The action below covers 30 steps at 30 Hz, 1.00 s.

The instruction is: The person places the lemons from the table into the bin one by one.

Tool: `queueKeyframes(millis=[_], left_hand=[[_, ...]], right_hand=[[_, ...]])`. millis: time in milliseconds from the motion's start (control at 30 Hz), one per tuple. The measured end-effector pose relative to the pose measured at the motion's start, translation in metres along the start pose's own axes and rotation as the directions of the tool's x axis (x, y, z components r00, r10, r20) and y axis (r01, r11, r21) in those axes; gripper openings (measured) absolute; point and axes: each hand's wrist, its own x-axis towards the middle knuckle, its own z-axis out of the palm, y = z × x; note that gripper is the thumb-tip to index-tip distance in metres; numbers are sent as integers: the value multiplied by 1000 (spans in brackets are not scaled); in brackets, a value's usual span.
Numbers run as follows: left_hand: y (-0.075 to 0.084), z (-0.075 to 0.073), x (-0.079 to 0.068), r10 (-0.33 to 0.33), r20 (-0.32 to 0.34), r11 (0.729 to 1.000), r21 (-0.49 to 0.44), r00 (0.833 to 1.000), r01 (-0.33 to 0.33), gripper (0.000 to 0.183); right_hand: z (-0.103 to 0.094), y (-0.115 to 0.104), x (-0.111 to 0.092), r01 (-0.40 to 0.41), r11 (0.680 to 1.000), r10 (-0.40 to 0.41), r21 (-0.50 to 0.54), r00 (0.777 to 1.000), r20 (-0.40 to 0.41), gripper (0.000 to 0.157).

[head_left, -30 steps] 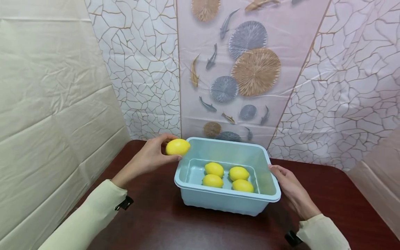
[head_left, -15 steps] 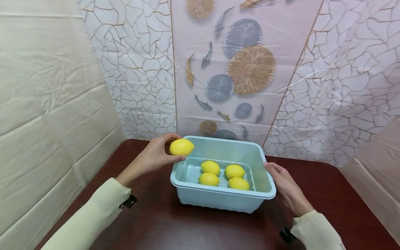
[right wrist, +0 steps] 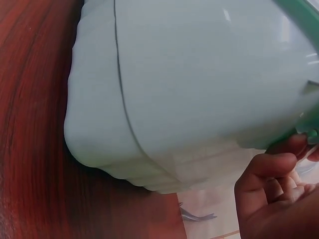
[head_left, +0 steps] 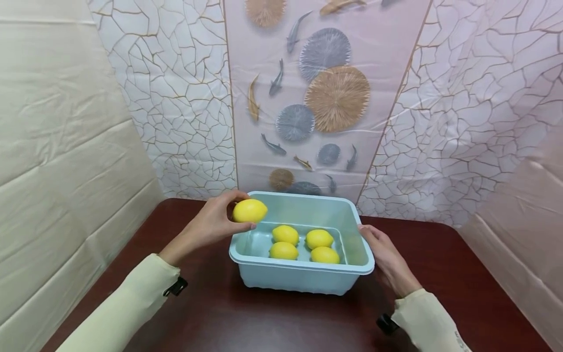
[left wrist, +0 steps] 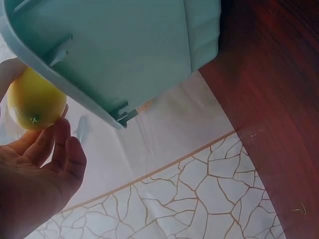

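A yellow lemon (head_left: 250,210) is held between the thumb and fingers of my left hand (head_left: 213,224), at the left rim of a pale blue plastic basin (head_left: 294,278). In the left wrist view the lemon (left wrist: 36,102) sits beside the basin's rim, its stem end showing. Several more lemons (head_left: 284,251) lie on the basin floor in two groups. My right hand (head_left: 390,261) grips the basin's right rim, thumb on top. From the right wrist, its curled fingers (right wrist: 271,167) show under the rim; part of that grip is out of frame.
The basin stands on a dark reddish-brown table (head_left: 281,322). Behind it hangs a patterned cloth (head_left: 308,161) with fish and round leaves. A beige cloth wall (head_left: 75,171) closes the left side, another cloth (head_left: 519,220) the right.
The head view has turned to the right. Relative to the basin, my left hand has brought the lemon rightward, to its left rim. My right hand keeps its grip on the right rim.
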Motion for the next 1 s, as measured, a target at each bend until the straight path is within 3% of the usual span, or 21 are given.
queueKeyframes(millis=[133, 600, 1000], left_hand=[[-5, 2, -2, 2, 0, 1000, 19, 1000, -2, 63], [-13, 3, -2, 19, 5, 999, 51, 1000, -19, 63], [-5, 11, 16, 102, 65, 991, 79, 993, -107, 61]], right_hand=[[4, 2, 2, 1, 999, -2, 33, 1000, 23, 60], [10, 3, 7, 27, 1000, -27, -1, 1000, 13, 56], [-2, -1, -1, 3, 1000, -3, -18, 1000, 1, 63]])
